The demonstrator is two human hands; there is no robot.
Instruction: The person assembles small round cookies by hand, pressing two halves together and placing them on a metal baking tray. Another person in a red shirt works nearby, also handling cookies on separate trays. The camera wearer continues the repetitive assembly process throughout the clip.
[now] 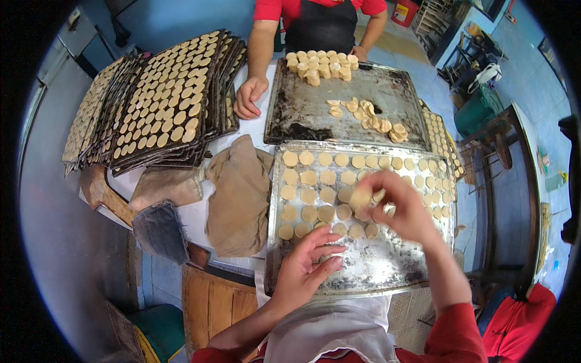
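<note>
Flat round pieces of pale dough (308, 177) lie in rows on the near metal baking tray (375, 272). Over the middle of that tray is my right hand (396, 202), its fingers pinched and smeared by motion. A dough disc (361, 198) shows at its fingertips. My left hand (308, 261) hovers at the tray's front left, fingers apart and slightly curled, with nothing seen in them. Its fingertips come close to the front row of discs, partly hiding one. On the far, darker tray (339, 124), overlapping discs (375, 123) lie in a loose line behind stacked discs (321, 63).
Stacks of trays filled with discs (163, 103) lean at the left. Brown cloths (239, 193) and a dark blue pad (160, 233) lie beside the near tray. Across the table, a co-worker's hand (250, 97) rests by the far tray. A green bin (481, 112) stands at right.
</note>
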